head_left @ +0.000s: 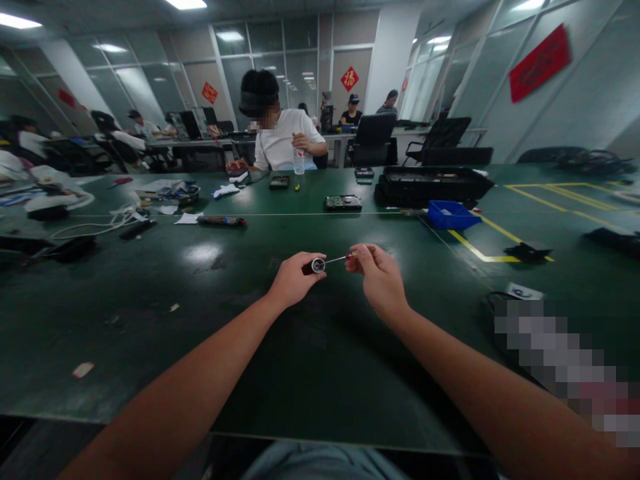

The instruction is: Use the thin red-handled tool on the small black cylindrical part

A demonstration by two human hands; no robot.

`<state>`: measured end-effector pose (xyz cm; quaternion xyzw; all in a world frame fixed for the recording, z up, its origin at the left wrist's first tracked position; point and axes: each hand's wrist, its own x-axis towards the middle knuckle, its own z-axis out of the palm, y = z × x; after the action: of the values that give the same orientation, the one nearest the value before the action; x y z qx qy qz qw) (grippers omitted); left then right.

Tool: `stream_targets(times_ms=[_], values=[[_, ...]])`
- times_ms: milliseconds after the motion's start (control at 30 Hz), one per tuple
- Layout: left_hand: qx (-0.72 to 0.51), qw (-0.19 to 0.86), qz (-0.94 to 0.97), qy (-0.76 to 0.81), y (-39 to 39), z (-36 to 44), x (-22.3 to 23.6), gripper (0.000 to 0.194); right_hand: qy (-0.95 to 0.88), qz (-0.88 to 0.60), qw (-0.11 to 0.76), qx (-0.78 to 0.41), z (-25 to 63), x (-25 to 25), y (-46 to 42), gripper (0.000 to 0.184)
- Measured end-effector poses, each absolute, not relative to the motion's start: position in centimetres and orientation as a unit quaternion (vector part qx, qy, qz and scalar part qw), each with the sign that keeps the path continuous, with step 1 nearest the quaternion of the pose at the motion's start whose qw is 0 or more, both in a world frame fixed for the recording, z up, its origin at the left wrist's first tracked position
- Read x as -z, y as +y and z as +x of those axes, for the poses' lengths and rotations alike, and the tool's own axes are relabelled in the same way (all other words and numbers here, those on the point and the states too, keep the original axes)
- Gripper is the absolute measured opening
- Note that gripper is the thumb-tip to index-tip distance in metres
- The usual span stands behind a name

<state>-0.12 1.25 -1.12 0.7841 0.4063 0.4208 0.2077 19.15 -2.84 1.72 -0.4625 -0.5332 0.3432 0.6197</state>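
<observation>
My left hand (295, 279) is closed around a short black cylinder (317, 266) whose silver-rimmed open end faces me. Between the thumb and fingers of my right hand (377, 270) is a thin screwdriver (336, 260) with a red handle. Its metal shaft points left and its tip reaches the cylinder's rim; whether it goes inside I cannot tell. Both hands are above the green table (320, 373). Part of the cylinder is hidden by my left fingers.
Beyond my hands lie a circuit-board drive (343, 203), a dark tool (221, 221), a blue bin (453, 215) and a long black case (433, 187). A black bracket (529, 251) is on the right. Opposite, a person (287, 137) holds a clear bottle (299, 160).
</observation>
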Motion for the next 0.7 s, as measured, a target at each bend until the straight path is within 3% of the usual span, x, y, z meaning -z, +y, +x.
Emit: stream_targets(times_ms=[133, 400, 700], values=[[-0.422, 0.202, 0.781, 0.413, 1.3, -0.1, 1.0, 0.040, -0.465, -0.458, 0.642, -0.403, 19.4, -1.7, -2.3, 0.027], [-0.418, 0.198, 0.780, 0.421, 1.1, 0.0, 1.0, 0.039, -0.605, -0.497, 0.583, -0.215, 19.0, -2.3, -3.9, 0.024], [-0.413, 0.198, 0.783, 0.420, 0.9, 0.1, 0.8, 0.039, -0.616, -0.503, 0.574, -0.195, 19.0, -1.9, -3.8, 0.025]])
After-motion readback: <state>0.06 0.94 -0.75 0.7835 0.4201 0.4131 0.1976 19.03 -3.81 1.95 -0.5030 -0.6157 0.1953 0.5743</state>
